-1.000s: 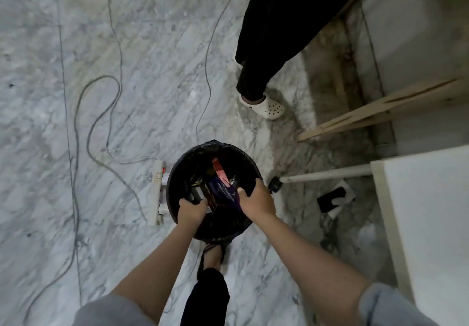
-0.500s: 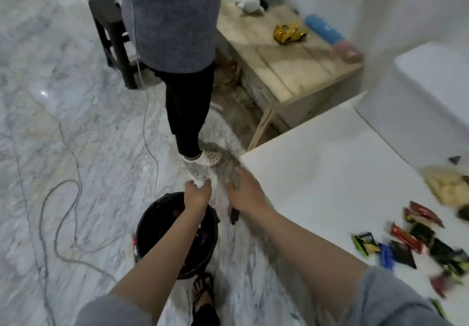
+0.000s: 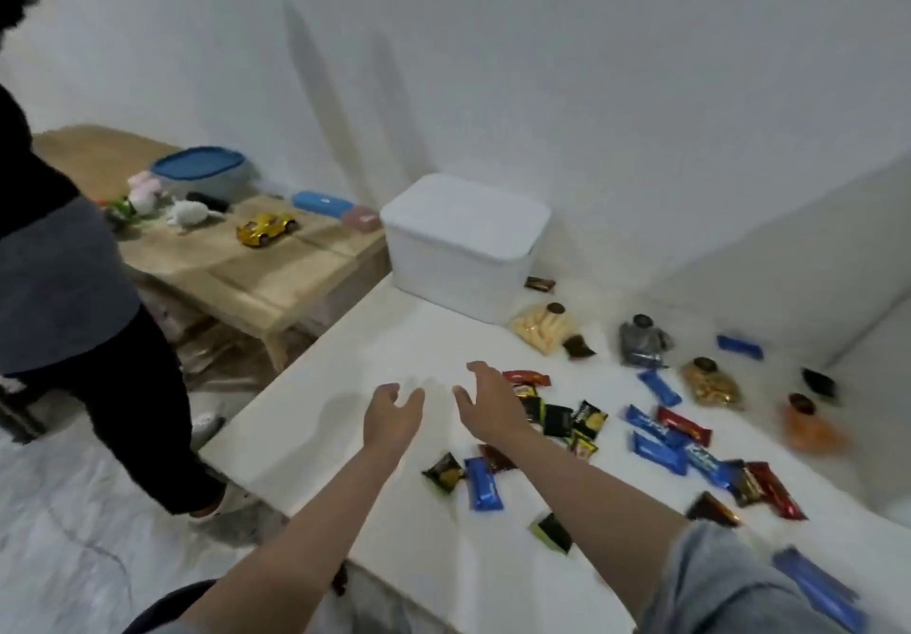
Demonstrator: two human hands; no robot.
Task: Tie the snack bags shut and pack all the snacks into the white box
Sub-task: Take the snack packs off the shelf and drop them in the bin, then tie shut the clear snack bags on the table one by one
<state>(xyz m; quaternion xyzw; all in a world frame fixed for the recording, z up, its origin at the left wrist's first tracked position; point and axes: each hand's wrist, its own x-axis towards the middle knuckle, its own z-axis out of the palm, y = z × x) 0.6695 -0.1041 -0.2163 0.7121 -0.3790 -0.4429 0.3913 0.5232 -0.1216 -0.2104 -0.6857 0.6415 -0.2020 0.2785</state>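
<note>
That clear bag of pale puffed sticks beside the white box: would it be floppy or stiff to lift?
The bag of puffed sticks would probably sag, since its thin clear film looks loosely filled. It likely weighs little for its bulk. The sticks may crush if squeezed.

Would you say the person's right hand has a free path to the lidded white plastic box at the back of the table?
Probably yes. The right hand hangs open above the white table, and only bare tabletop lies between it and the white box; the snack wrappers sit off to its right.
</note>
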